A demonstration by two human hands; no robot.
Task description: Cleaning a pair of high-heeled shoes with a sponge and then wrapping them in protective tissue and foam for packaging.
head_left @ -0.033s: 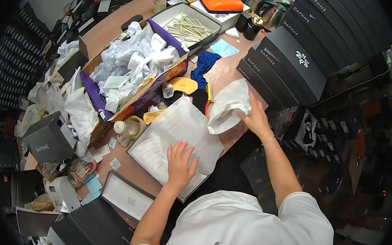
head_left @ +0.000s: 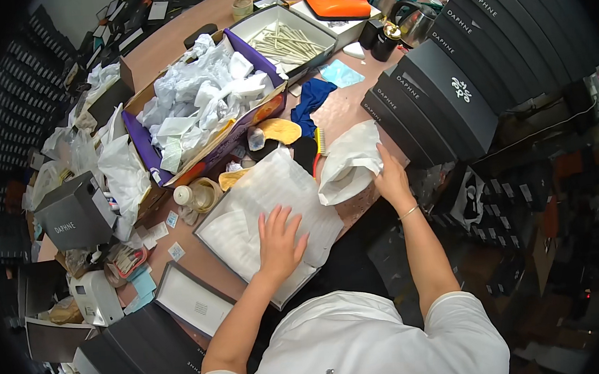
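Observation:
My left hand [head_left: 281,245] lies with fingers spread over a white foam sheet [head_left: 278,181]. That sheet covers much of a shallow open shoe box [head_left: 212,232] and overhangs its right side. At the box's right, my right hand [head_left: 393,179] closes at the right edge of a crumpled white soft bag [head_left: 348,165]. The bag rests on the table; its contents, if any, are hidden. Just beyond the sheet lie a brush with yellow bristles [head_left: 320,142] and a tan pad [head_left: 279,130].
A purple carton [head_left: 138,147] full of crumpled white paper stands at the back left. Stacked dark shoe boxes [head_left: 440,98] rise at the right. A narrow box lid [head_left: 194,301] lies left of my left arm. A small jar [head_left: 205,193] and a blue cloth [head_left: 314,105] are nearby.
My left hand has shifted slightly right and away from me over the sheet. My right hand's fingers have drawn together at the bag's edge.

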